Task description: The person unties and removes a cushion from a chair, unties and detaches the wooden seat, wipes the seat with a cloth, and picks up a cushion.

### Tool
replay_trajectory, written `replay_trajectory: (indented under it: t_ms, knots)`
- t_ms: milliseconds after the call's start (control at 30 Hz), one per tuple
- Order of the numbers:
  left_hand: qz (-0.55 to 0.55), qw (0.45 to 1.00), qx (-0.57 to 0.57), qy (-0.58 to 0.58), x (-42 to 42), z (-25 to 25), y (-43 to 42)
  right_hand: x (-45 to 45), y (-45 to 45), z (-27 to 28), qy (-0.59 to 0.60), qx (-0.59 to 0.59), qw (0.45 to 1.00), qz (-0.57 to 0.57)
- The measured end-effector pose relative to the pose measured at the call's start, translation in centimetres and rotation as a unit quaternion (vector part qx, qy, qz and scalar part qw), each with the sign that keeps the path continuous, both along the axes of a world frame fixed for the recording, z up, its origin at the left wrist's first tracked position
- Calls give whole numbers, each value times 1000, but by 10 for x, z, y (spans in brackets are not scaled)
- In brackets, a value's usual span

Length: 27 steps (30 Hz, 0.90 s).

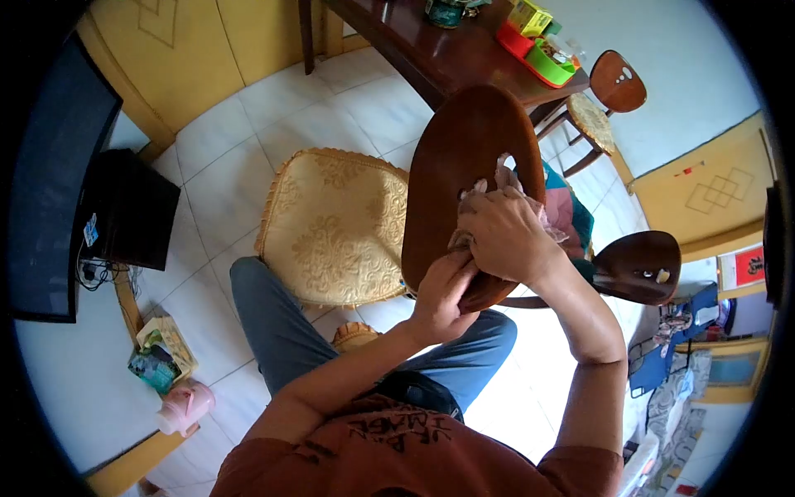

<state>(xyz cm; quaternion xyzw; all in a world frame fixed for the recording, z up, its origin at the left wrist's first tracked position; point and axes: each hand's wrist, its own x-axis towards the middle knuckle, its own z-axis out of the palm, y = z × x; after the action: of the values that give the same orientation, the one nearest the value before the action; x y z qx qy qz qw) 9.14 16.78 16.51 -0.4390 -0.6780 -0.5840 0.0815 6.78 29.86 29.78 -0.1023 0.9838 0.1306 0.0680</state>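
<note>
A dark brown wooden chair back (451, 141) with small cut-out holes stands in front of me. Its seat bears a cream patterned cushion (335, 228) with a ruffled edge. My left hand (445, 300) grips the lower edge of the chair back, fingers wrapped round it. Higher up, my right hand (503, 234) presses a crumpled pale pink cloth (511, 180) against the wood near the holes. Part of the cloth is hidden under my right hand.
Behind is a dark table (439, 50) with a red and green tray (551, 66). Other chairs stand at the right, one with a dark back (638, 267). At the left are a television (58, 182), a black cabinet (137, 211) and a pink jug (186, 406).
</note>
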Motion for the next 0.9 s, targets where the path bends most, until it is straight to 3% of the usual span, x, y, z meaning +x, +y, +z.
replay_trajectory:
  t_ms: [100, 200, 267, 533, 633, 700, 733, 833, 867, 900]
  knots:
    - [-126, 982, 59, -127, -9, 10, -15, -22, 11, -6, -8, 42, 998, 39]
    - [-143, 974, 57, -169, -15, -12, -27, -46, 24, -22, -47, 124, 991, 17]
    - [-111, 974, 53, -189, -19, -12, -30, -58, 28, -27, -28, 172, 983, 60]
    - [-103, 956, 27, -274, -10, -26, -36, -34, 3, -5, -212, 101, 968, 84]
    - [-112, 963, 25, -245, -4, -26, -43, -18, 7, 29, -116, 111, 987, 32]
    - [-122, 965, 12, -232, 2, -19, -50, -5, 28, 53, 33, 35, 997, 62]
    - [-115, 965, 11, -237, 3, -21, -51, 2, 38, 56, 149, -61, 981, 104]
    - [-126, 968, 16, -214, 6, -27, -51, 18, 31, 35, 171, -161, 971, 55]
    - [-123, 968, 15, -216, 4, -28, -53, 24, 20, 32, 143, -169, 973, 59]
    - [-126, 967, 17, -219, 4, -28, -53, 35, 0, 38, 130, -101, 980, 110]
